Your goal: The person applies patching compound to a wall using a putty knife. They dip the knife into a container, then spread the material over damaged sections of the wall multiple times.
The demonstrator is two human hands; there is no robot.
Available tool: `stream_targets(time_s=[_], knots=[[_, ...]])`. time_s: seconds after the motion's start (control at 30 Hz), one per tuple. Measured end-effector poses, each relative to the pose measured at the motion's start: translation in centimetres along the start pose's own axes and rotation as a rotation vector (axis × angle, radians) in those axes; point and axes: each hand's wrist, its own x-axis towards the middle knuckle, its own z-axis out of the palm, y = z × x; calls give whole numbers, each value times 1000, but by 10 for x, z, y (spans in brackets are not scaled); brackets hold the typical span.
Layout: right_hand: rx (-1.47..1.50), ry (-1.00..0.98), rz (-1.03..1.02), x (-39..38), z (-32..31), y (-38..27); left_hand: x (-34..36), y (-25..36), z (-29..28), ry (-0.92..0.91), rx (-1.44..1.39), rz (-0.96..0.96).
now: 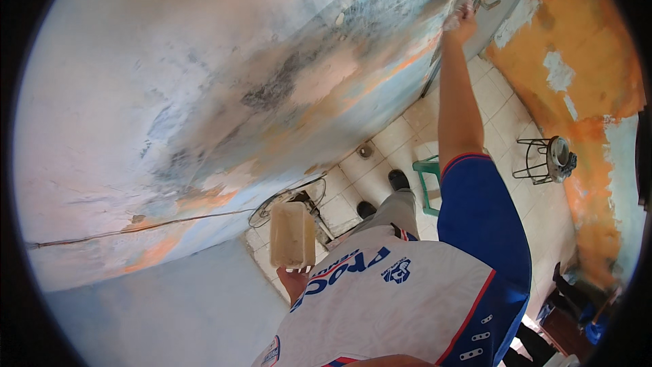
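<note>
My left hand (pixel 293 281), low at my left side, grips the near end of a beige rectangular plastic tub (pixel 292 234) with smears inside. Stretched far out, my right hand (pixel 461 22) is up against the edge of the patchy wall (pixel 299 88) beside a door frame. Whitish residue covers its fingers, which are curled. Whatever they hold, if anything, is too small to make out. Grey, blue, peach and orange patches mark the wall around it.
A grey door with a handle (pixel 486 1) adjoins the wall. A green stool (pixel 428 187) stands by my feet, and a black wire stand (pixel 536 162) farther right. Coiled cable (pixel 272 207) lies behind the tub. Another person (pixel 591 312) is partly visible at lower right.
</note>
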Motion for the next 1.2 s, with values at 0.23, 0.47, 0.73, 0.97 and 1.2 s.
stream_targets(time_s=[0.23,0.47,0.73,0.97,1.2], knots=[[-140,-644,-129,-323,-37,-162,2,6,21,82,-79,-16],[-101,-549,171,-364,-67,-152,52,1,-38,10,-140,-100],[-53,-272,348,-377,28,-100,11,2,-18,32,-91,-76],[86,-763,72,-513,-56,-181,-10,6,-33,123,-99,-52],[-232,-391,342,-386,-61,-85,1,-2,-59,70,-120,-61]])
